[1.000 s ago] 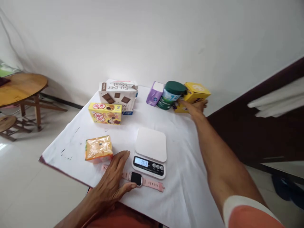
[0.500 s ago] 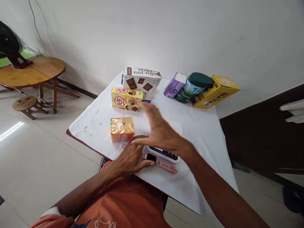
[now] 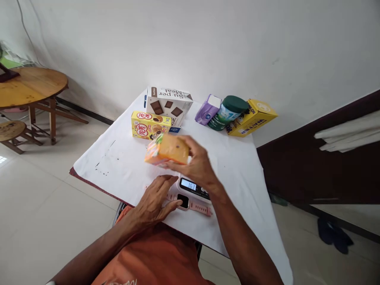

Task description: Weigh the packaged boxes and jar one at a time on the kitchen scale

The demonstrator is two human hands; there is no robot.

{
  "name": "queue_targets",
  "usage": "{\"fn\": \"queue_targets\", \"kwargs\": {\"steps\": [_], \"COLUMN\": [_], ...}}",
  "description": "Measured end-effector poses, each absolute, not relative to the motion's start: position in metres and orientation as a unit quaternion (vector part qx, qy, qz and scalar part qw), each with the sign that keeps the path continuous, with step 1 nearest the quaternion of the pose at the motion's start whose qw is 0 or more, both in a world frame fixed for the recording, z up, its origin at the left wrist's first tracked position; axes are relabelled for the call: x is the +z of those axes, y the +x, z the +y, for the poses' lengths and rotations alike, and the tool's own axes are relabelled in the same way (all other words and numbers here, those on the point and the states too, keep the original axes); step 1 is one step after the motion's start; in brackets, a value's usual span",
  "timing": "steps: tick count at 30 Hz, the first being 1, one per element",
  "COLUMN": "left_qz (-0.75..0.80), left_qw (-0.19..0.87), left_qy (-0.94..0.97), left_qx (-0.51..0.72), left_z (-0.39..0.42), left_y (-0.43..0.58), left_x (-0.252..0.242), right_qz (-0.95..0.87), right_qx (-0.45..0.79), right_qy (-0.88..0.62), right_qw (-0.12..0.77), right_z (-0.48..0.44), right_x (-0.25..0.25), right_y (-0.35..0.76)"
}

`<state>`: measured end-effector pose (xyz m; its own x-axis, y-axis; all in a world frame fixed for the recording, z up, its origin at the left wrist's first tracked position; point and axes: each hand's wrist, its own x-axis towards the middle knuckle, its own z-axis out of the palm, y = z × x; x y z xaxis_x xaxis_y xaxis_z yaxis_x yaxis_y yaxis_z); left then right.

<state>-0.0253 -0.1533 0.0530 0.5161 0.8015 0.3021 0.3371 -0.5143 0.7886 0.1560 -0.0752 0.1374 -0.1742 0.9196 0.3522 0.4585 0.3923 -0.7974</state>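
My right hand (image 3: 197, 162) grips an orange, film-wrapped carton (image 3: 170, 149) by one end and holds it tilted above the table. Under that hand lies a white digital scale (image 3: 194, 191), its lit display reading about 363; the forearm and hand hide part of it. A smartwatch with a pink strap (image 3: 201, 208) lies along the scale's near edge. My left hand (image 3: 158, 198) rests over the strap's left part, fingers spread, with the thumb at the watch face. Behind the carton stands a yellow snack box (image 3: 142, 126).
At the back of the white-covered table (image 3: 237, 190) stand a white Su-per Meal box (image 3: 170, 103), a purple tissue pack (image 3: 207, 111), a green-lidded tub (image 3: 227, 114) and a yellow box (image 3: 255, 118). Wall lies behind. A round wooden table (image 3: 38, 85) stands left.
My right hand has closed on the orange carton and lifted it off the table, tilting it and moving it right toward the scale. The left hand stays by the watch. The view has shifted slightly.
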Motion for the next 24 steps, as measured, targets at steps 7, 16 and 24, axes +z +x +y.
{"fn": "queue_targets", "kwargs": {"steps": [7, 16, 24], "left_qz": [0.295, 0.298, 0.344], "left_qw": [0.299, 0.300, 0.305], "left_qy": [0.837, 0.857, 0.832], "left_qx": [0.350, 0.296, 0.312], "left_z": [-0.105, -0.012, -0.001], "left_y": [-0.039, -0.012, -0.021], "left_x": [0.091, 0.048, 0.039], "right_qz": [-0.660, -0.670, -0.616], "right_qx": [0.143, 0.100, 0.225], "right_qy": [-0.590, -0.627, -0.647], "right_qw": [0.443, 0.386, 0.390], "right_z": [-0.109, -0.118, -0.123], "right_x": [0.167, 0.139, 0.143], "right_y": [0.227, 0.249, 0.264]}}
